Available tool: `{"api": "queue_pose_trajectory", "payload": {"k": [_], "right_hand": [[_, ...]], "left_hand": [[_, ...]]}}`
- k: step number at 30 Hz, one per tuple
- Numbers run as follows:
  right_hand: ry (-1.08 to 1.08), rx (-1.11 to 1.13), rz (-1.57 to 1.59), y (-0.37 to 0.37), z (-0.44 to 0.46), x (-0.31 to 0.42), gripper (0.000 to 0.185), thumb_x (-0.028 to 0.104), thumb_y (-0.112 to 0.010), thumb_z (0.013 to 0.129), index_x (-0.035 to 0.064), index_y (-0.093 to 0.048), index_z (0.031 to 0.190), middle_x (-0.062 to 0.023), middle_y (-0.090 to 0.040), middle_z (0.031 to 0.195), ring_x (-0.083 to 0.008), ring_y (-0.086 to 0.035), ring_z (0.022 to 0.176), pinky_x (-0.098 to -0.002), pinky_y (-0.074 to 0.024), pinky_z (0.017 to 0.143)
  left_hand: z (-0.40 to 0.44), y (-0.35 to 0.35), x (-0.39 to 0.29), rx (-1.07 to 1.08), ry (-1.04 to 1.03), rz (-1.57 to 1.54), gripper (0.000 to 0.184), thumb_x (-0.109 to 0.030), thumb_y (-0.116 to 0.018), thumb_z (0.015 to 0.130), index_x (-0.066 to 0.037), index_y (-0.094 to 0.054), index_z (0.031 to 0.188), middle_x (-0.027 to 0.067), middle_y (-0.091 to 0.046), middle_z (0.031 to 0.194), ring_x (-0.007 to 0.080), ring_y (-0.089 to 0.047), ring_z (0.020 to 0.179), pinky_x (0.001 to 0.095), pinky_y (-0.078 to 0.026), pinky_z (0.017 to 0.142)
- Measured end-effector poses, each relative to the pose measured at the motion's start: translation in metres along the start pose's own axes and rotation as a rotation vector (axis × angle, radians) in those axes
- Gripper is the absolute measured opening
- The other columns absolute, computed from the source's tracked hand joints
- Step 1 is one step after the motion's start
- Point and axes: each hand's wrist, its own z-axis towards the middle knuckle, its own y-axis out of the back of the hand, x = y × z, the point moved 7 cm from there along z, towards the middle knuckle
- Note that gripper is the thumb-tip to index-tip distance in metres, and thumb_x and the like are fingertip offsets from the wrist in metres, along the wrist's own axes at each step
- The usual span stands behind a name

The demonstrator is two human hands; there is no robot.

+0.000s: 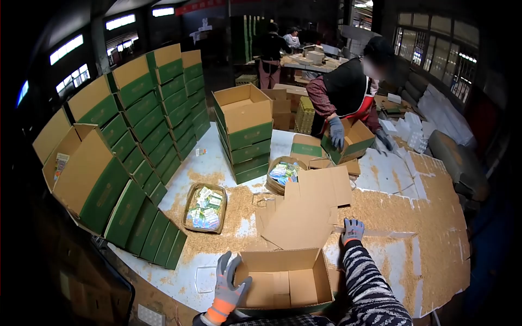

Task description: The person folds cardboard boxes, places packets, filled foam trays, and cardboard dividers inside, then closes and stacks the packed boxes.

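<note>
An open cardboard box [283, 282] with green outer sides stands upright in front of me, its inside bare cardboard. At its left wall is my left hand [229, 282], in a grey glove with an orange cuff. The fingers and thumb of that hand are spread, and whether it touches the wall I cannot tell. My right hand [353, 231], also gloved, reaches forward past the box with fingers stretched out. It lies beside the flat cardboard sheets [304, 209], at the left end of a long narrow cardboard strip [389, 233].
Stacked green boxes [147, 119] line the left; another stack [250, 146] stands mid-table. One basket [188, 217] and a second basket [272, 185] hold small colourful packets. Shavings cover parts of the table [239, 225]. Across it, a co-worker [348, 89] handles a green box [353, 142].
</note>
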Motion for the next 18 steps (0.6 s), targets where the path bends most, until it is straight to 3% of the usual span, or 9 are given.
{"api": "queue_pose_trajectory", "payload": {"k": [2,4,9,11,13,15,17,18], "right_hand": [[0.015,0.033,-0.03,0.0,0.004,0.004,0.054,0.027,-0.073,0.067,0.0188,-0.059,0.118,-0.0092,-0.057,0.117,-0.0309,-0.049,0.113,-0.047,-0.0309,0.102],[0.115,0.075,-0.03,0.012,-0.001,0.021,0.048,0.032,-0.073,0.07,0.0174,-0.06,0.114,-0.0097,-0.061,0.111,-0.0306,-0.052,0.11,-0.0447,-0.034,0.099],[0.276,0.241,0.149,0.026,-0.056,0.076,0.043,0.044,-0.068,0.078,0.0162,-0.063,0.11,-0.0105,-0.064,0.109,-0.0294,-0.057,0.107,-0.0434,-0.0397,0.094],[0.404,0.445,0.07,0.037,-0.066,0.091,0.041,0.044,-0.064,0.082,0.0202,-0.066,0.115,-0.0116,-0.069,0.106,-0.0292,-0.064,0.102,-0.0404,-0.046,0.089],[0.354,0.666,0.436,0.042,-0.054,0.076,0.042,0.043,-0.064,0.083,0.0179,-0.067,0.116,-0.0142,-0.069,0.108,-0.031,-0.064,0.102,-0.0396,-0.0491,0.09],[0.149,0.264,0.759,0.059,-0.007,0.038,0.041,0.033,-0.066,0.082,0.0091,-0.066,0.116,-0.0168,-0.067,0.112,-0.0321,-0.063,0.105,-0.0384,-0.0477,0.096],[-0.02,-0.086,0.541,0.07,0.032,-0.009,0.059,0.029,-0.069,0.078,0.0075,-0.054,0.13,-0.0189,-0.062,0.119,-0.0359,-0.057,0.114,-0.0403,-0.0453,0.099],[0.005,-0.053,0.516,0.039,0.047,-0.031,0.07,0.034,-0.073,0.074,0.0055,-0.049,0.133,-0.0207,-0.06,0.122,-0.0378,-0.055,0.115,-0.0413,-0.0445,0.1]], "left_hand": [[-0.006,-0.003,0.03,-0.011,0.102,-0.114,0.063,-0.019,-0.072,0.078,-0.006,-0.047,0.135,0.0196,-0.042,0.139,0.0368,-0.038,0.133,0.0443,-0.033,0.111],[-0.011,-0.015,0.062,0.108,0.236,-0.245,0.069,-0.019,-0.071,0.08,-0.004,-0.04,0.14,0.0205,-0.04,0.142,0.0363,-0.035,0.136,0.0405,-0.03,0.113],[-0.008,-0.016,0.058,0.191,0.24,-0.194,0.068,-0.019,-0.07,0.081,-0.002,-0.04,0.14,0.0206,-0.038,0.144,0.0355,-0.034,0.137,0.0382,-0.028,0.114],[-0.006,-0.012,0.054,0.176,0.204,-0.097,0.068,-0.019,-0.07,0.081,-0.002,-0.04,0.14,0.0206,-0.038,0.144,0.0354,-0.034,0.136,0.0379,-0.028,0.114],[-0.005,-0.012,0.054,0.217,0.22,-0.169,0.068,-0.02,-0.07,0.08,-0.002,-0.041,0.139,0.0208,-0.038,0.143,0.0358,-0.034,0.136,0.0387,-0.027,0.114],[-0.007,-0.013,0.053,0.208,0.22,-0.14,0.069,-0.02,-0.07,0.08,-0.003,-0.041,0.139,0.0208,-0.039,0.143,0.0356,-0.034,0.136,0.0386,-0.028,0.114],[-0.013,-0.014,0.048,0.197,0.227,-0.114,0.069,-0.02,-0.07,0.08,-0.003,-0.041,0.139,0.0207,-0.039,0.143,0.0354,-0.035,0.136,0.0386,-0.028,0.114],[-0.014,-0.015,0.044,0.191,0.237,-0.119,0.069,-0.02,-0.07,0.079,-0.003,-0.041,0.139,0.0207,-0.039,0.143,0.0353,-0.035,0.136,0.0386,-0.028,0.114]]}}
